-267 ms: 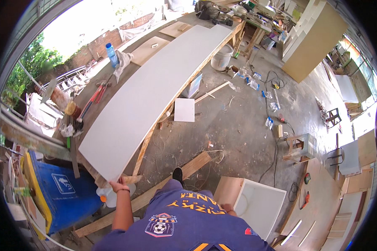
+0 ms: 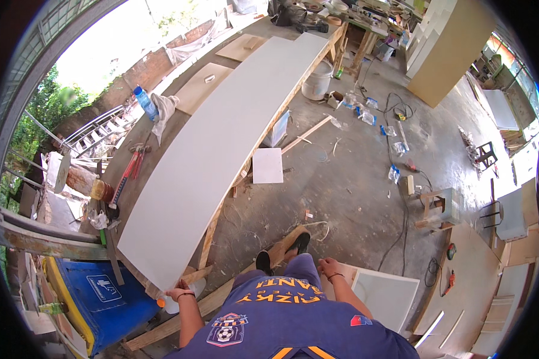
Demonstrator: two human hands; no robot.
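Observation:
A long, pale grey panel lies along the bench on my left, its near end narrowing to a corner. At that corner is my left hand, its fingers closed on the edge. My right hand hangs beside my thigh with loosely parted fingers and nothing visible in it. It is close to a white-topped wooden box on the floor; I cannot tell whether they touch. Below my left hand, a translucent jug with an orange cap shows partly.
Left of the panel are a blue bottle, a cloth and red-handled tools. A blue bin stands below the bench's near end. A plank crosses the floor by my feet. Cables and a small stool are at right.
My right hand has come out from beside my shirt, forward past the box's edge. My left hand stays at the panel's corner. Both shoes now show, and the view has shifted slightly.

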